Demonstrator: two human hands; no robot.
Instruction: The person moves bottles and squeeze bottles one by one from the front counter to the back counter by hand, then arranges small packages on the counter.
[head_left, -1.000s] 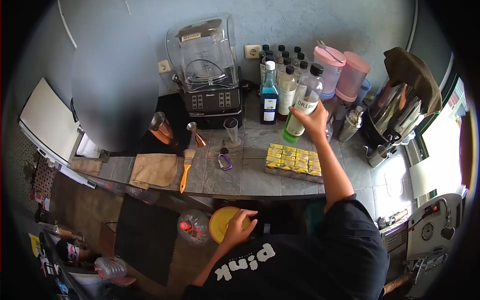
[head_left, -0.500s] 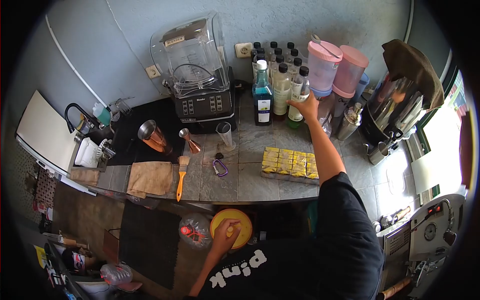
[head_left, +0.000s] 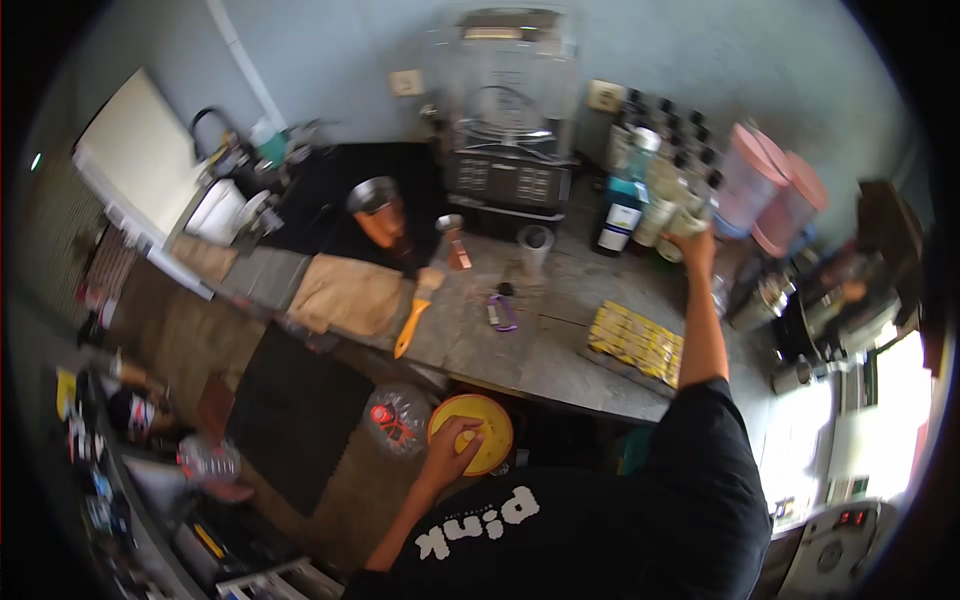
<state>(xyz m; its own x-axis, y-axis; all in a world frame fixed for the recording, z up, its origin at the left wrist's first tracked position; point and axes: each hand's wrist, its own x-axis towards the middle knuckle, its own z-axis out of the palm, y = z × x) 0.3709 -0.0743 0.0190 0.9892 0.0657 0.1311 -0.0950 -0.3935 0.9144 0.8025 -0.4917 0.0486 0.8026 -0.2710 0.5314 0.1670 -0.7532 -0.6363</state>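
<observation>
Grey-tiled desk (head_left: 560,335), a dark-capped bottle (head_left: 697,207) toward two o'clock by the right hand (head_left: 692,243)

Taking the wall as twelve and the desk's middle as the centre, I see a blender (head_left: 508,150) at twelve, its clear hood above a dark base. Two pink canisters (head_left: 750,185) stand side by side at two. Over at nine lies a brown cloth (head_left: 345,295); at six, lower than the desk's edge, shows a round yellow lid (head_left: 497,435). A block of yellow packs (head_left: 637,343) lies at four. Toward two, a blue bottle (head_left: 620,205) with a white cap stands at the front of a cluster, and the dark-capped bottle is on its three o'clock side.

Of the hands, the right one has its fingers at the lower part of that bottle; blur keeps me from telling whether they grip it or have let go. The left hand (head_left: 452,450) is loosely curled above the yellow lid, and I cannot tell whether it holds anything. At eight lies an orange-handled brush (head_left: 410,325); near the centre, toward six, a purple carabiner (head_left: 503,313).
</observation>
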